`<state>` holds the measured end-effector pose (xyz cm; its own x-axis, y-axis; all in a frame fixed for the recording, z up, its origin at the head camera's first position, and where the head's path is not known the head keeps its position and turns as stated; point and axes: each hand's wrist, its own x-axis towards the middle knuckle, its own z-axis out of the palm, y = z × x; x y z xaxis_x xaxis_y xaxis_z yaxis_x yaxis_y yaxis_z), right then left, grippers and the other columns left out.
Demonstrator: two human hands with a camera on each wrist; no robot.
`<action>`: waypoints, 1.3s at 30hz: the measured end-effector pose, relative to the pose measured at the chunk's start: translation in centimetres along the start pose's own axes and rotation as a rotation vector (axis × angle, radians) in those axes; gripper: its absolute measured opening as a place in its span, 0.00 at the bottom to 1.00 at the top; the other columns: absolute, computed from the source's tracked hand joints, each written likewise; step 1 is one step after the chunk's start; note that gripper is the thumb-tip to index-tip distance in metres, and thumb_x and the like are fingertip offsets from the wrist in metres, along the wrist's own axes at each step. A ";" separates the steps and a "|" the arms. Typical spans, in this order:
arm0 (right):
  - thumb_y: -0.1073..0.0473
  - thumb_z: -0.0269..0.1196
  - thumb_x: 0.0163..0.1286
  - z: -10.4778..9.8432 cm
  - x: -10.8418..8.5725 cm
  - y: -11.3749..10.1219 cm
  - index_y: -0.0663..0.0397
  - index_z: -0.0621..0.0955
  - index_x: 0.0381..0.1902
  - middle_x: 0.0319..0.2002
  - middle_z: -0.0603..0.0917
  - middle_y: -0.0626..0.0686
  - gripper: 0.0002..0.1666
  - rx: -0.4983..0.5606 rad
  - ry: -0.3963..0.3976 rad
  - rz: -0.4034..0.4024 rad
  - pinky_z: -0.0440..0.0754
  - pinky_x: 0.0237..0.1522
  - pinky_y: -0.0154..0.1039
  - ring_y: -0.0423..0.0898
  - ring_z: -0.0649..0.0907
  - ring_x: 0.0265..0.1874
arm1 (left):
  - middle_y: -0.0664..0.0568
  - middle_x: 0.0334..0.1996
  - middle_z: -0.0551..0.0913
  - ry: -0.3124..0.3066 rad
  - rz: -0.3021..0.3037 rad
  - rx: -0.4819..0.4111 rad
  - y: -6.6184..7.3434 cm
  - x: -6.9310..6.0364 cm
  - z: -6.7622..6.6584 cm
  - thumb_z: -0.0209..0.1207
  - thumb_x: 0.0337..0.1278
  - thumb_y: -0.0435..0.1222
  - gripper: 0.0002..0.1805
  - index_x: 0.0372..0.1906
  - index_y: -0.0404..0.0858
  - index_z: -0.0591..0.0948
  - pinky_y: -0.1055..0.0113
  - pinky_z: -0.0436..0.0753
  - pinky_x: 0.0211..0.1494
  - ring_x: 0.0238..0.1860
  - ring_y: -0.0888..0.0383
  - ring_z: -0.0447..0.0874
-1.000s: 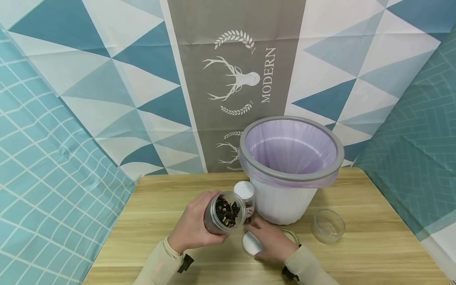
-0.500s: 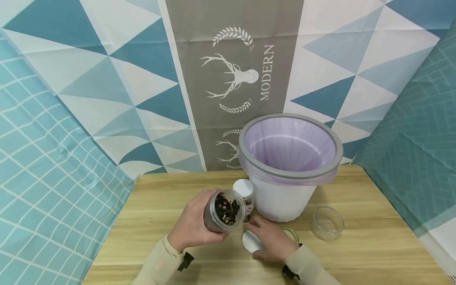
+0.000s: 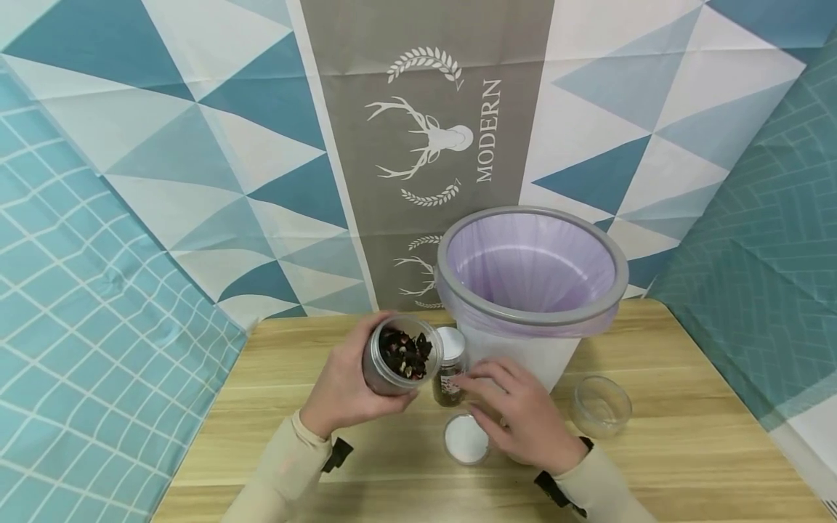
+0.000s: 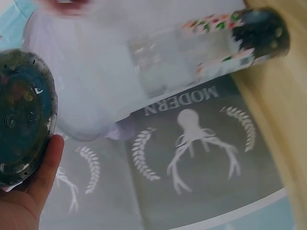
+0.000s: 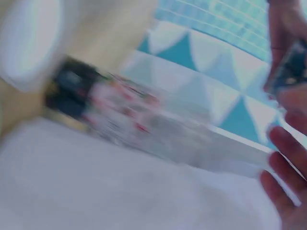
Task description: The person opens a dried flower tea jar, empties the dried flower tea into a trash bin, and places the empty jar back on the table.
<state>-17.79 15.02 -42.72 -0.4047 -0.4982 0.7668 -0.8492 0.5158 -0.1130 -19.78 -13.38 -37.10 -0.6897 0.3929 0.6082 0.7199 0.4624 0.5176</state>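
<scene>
My left hand (image 3: pixel 349 385) grips an uncapped clear jar (image 3: pixel 386 374) tilted to the right, with dark dried flakes (image 3: pixel 405 354) inside. In the left wrist view its base (image 4: pixel 24 120) faces the camera beside my thumb. My right hand (image 3: pixel 523 414), empty, hovers over the table with fingers spread and slightly bent; its fingertips lie close to an upright white-capped jar (image 3: pixel 449 370), contact unclear. That jar's floral label (image 5: pixel 124 110) is blurred in the right wrist view. Below it a white round lid (image 3: pixel 466 439) lies on the table.
Directly behind the right hand is a white bin (image 3: pixel 510 356) with a grey rim and purple liner. A clear shallow round container (image 3: pixel 603 408) sits right of it on the wooden table (image 3: pixel 654 465). Patterned sheets (image 3: pixel 418 276) hang behind and at both sides.
My right hand has lifted off the table beside the white lid and moved up and right, uncovering the lid. My left hand has raised the jar slightly, away to the left.
</scene>
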 end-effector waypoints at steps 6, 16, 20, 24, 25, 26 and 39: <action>0.51 0.59 0.78 -4.0 3.9 0.2 0.62 0.88 0.46 0.40 0.87 0.60 0.20 -0.093 0.423 -0.152 0.79 0.54 0.46 0.60 0.82 0.42 | 0.48 0.56 0.84 0.044 -0.014 -0.022 0.8 2.9 -1.4 0.84 0.25 0.39 0.59 0.70 0.38 0.63 0.56 0.81 0.63 0.56 0.52 0.84; 0.39 0.55 0.79 -6.5 6.1 2.7 0.57 0.87 0.54 0.37 0.86 0.58 0.29 -0.248 0.289 0.123 0.80 0.45 0.53 0.58 0.83 0.40 | 0.47 0.59 0.82 0.108 0.041 -0.010 1.6 8.9 -2.8 0.84 0.33 0.42 0.55 0.70 0.42 0.64 0.50 0.80 0.62 0.58 0.52 0.82; 0.37 0.53 0.80 -6.1 5.8 3.4 0.57 0.89 0.43 0.30 0.87 0.55 0.31 -0.330 0.253 0.131 0.81 0.35 0.52 0.55 0.83 0.30 | 0.48 0.61 0.77 0.145 0.073 0.018 1.4 10.9 -2.6 0.84 0.35 0.44 0.53 0.70 0.44 0.67 0.51 0.79 0.64 0.60 0.54 0.77; 0.37 0.52 0.80 -5.7 5.8 4.0 0.54 0.87 0.29 0.24 0.87 0.52 0.32 -0.376 0.261 0.093 0.78 0.25 0.47 0.52 0.84 0.23 | 0.47 0.59 0.74 0.179 0.096 0.030 1.2 12.3 -2.3 0.84 0.35 0.44 0.53 0.72 0.44 0.69 0.52 0.78 0.65 0.60 0.53 0.75; 0.37 0.53 0.80 -5.6 5.8 4.1 0.54 0.86 0.27 0.23 0.87 0.52 0.33 -0.383 0.266 0.083 0.77 0.23 0.46 0.51 0.83 0.21 | 0.47 0.59 0.75 0.182 0.094 0.027 1.2 12.6 -2.2 0.84 0.35 0.44 0.54 0.73 0.44 0.69 0.52 0.78 0.65 0.60 0.53 0.75; 0.38 0.53 0.80 -5.5 5.9 4.2 0.54 0.86 0.26 0.22 0.87 0.52 0.32 -0.387 0.271 0.072 0.77 0.21 0.46 0.51 0.83 0.20 | 0.46 0.60 0.75 0.183 0.093 0.014 1.2 12.8 -2.1 0.84 0.35 0.44 0.55 0.73 0.44 0.68 0.51 0.78 0.65 0.61 0.53 0.75; 0.38 0.54 0.80 -5.4 6.1 4.7 0.50 0.83 0.22 0.16 0.80 0.47 0.31 -0.381 0.284 0.023 0.69 0.15 0.39 0.45 0.76 0.13 | 0.47 0.65 0.74 0.239 0.135 -0.108 1.7 15.1 -0.8 0.84 0.37 0.39 0.54 0.73 0.46 0.67 0.52 0.78 0.66 0.65 0.55 0.74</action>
<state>-22.44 18.18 -35.13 -0.2683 -0.3009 0.9151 -0.6346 0.7699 0.0671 -28.94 -7.26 -26.57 -0.5585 0.2407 0.7938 0.8167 0.3268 0.4755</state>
